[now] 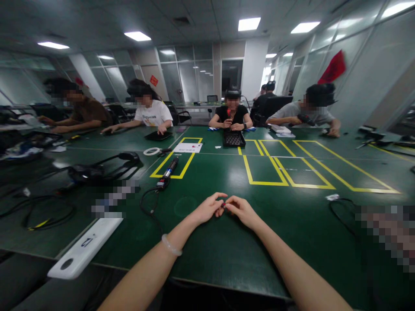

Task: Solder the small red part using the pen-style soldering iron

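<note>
My left hand point(210, 208) and my right hand point(242, 210) meet above the green table point(207, 255), close to its front edge. Between their fingertips is a tiny dark-red piece point(223, 204), too small to name. On my left hand the index finger reaches forward while the other fingers curl in around the piece. My right hand pinches it with thumb and index finger. A pale bracelet point(171, 246) circles my left wrist. Left of the hands lies an electric screwdriver point(169, 169) with a black cable.
Several people sit across the table; one faces me behind a black tray point(234, 139). Yellow tape outlines point(269, 183) mark the tabletop. On the left are a white slab marked 12 point(86, 247), a black headset point(86, 172), a tape roll point(151, 151) and a paper sheet point(188, 148).
</note>
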Tool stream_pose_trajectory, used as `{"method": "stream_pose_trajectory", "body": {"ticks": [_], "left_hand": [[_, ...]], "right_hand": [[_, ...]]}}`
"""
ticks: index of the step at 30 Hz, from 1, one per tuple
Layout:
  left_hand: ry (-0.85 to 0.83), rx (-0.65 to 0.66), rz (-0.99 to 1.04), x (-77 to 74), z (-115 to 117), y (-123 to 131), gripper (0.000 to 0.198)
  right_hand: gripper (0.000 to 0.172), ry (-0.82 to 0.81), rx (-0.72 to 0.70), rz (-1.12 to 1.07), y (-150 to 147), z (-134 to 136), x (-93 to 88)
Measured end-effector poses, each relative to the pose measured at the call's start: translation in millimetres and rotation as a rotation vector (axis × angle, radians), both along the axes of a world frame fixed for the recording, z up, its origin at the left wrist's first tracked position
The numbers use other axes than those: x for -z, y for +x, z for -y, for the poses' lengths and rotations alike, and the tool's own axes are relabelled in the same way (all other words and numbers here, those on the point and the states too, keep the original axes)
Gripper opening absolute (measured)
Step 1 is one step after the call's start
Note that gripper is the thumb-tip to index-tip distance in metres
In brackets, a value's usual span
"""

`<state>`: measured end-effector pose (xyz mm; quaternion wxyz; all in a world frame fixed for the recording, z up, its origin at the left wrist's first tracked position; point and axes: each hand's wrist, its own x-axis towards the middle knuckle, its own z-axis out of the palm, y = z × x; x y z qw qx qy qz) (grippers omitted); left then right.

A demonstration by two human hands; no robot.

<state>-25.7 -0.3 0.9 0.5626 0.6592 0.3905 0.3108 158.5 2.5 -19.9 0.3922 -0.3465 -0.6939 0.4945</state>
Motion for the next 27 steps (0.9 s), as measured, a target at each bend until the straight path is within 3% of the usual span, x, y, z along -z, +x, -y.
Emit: {"method": "stream_pose_trajectory", "body": {"ticks": [7,16,20,23,27], "left_hand": [[0.183,-0.077,-0.099,-0.6,0,0,0.029],[0.298,-0.121,-0.184,-4.6,2,1,0.023],[0.321,-0.128,-0.197,-5.1,2,0,0.025],[0.334,-0.128,-0.225,-6.7,0,-2,0.026],[0.39,-0.185,-0.311,-12.3,-13,-25,0.031]], "right_hand": [[0.029,-0.119,0.051,-0.139,2,-6,4.8],[0.029,-0.118,0.018,-0.144,1,-4,1.5],[0.027,-0.058,0.008,-0.11,2,-5,4.8],[0.02,0.063,0.089,0.002,5,-6,4.4],[0.018,0.117,0.184,0.122,9,-7,2.5]]}}
